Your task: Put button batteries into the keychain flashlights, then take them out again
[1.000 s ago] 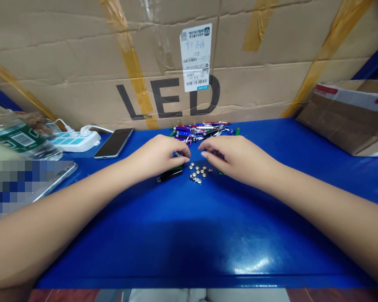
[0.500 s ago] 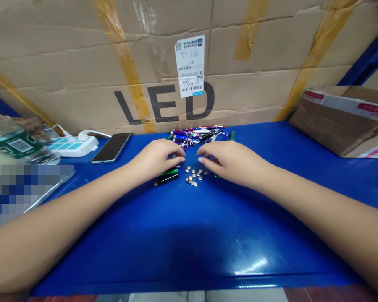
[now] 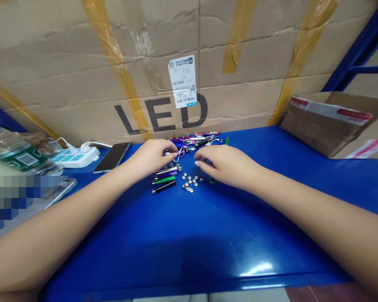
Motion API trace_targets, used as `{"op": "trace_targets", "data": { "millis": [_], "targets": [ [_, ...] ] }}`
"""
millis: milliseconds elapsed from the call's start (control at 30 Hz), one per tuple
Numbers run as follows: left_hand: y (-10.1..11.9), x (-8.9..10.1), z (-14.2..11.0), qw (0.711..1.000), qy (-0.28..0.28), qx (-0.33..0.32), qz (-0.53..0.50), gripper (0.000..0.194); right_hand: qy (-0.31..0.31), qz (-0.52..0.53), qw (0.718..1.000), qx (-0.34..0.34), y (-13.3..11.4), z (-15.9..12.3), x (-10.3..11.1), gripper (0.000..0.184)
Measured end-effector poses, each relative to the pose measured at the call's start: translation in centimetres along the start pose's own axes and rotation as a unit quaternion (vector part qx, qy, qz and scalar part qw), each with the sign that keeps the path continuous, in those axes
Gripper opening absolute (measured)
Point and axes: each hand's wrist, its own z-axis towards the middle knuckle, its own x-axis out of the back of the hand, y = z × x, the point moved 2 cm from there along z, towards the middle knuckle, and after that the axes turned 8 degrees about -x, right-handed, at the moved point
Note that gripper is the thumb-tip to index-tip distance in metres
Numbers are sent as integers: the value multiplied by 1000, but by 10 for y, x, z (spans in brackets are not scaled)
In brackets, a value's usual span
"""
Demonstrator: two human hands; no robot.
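Note:
My left hand (image 3: 151,157) is closed in a pinch at the near edge of a pile of small coloured keychain flashlights (image 3: 195,140); what it pinches is hidden, though a silver clip shows just under the fingertips. Right by it lie three loose flashlights: silver (image 3: 168,170), green (image 3: 164,180) and black (image 3: 163,187). My right hand (image 3: 227,163) is curled with thumb and forefinger together, just above several silver button cells (image 3: 189,183). A green part (image 3: 212,180) peeks out under its palm.
Everything rests on a blue table (image 3: 192,235). A large "LED" carton (image 3: 82,84) stands behind. At the left are a dark phone (image 3: 111,156), a white power strip (image 3: 74,157) and a water bottle (image 3: 15,153). An open cardboard box (image 3: 330,126) stands at right.
The camera tilted, so everything sits lower in view. My left hand has moved back toward the pile, uncovering the silver and green flashlights beside the black one. The right hand has barely moved.

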Motion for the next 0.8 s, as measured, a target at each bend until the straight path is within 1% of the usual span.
{"op": "trace_targets", "data": {
  "millis": [100,167,200,267,367,467,567,667,733,800],
  "targets": [
    [-5,-1,19,998,-45,11,39,26,9,0,1000,-11,5,2,3,21],
    [-7,-7,32,994,-88,31,59,33,18,0,1000,-20,10,3,4,22],
    [-7,-10,37,992,-100,39,65,34,22,0,999,-24,13,4,5,22],
    [-7,-16,47,990,-111,50,77,31,31,-2,999,-32,17,5,7,23],
    [-5,-22,53,988,-108,59,89,20,40,-2,998,-42,23,5,8,22],
    [-4,-23,55,990,-94,62,89,17,44,-1,998,-43,25,5,7,20],
    [-4,-17,57,992,-59,66,87,19,50,3,998,-41,27,5,6,20],
    [0,-2,60,994,-12,73,83,22,63,12,997,-35,27,5,6,21],
    [7,11,60,995,16,69,76,23,83,19,996,-30,27,4,6,23],
    [19,23,57,997,43,56,42,22,122,38,992,-23,28,4,6,32]
  ]
}}
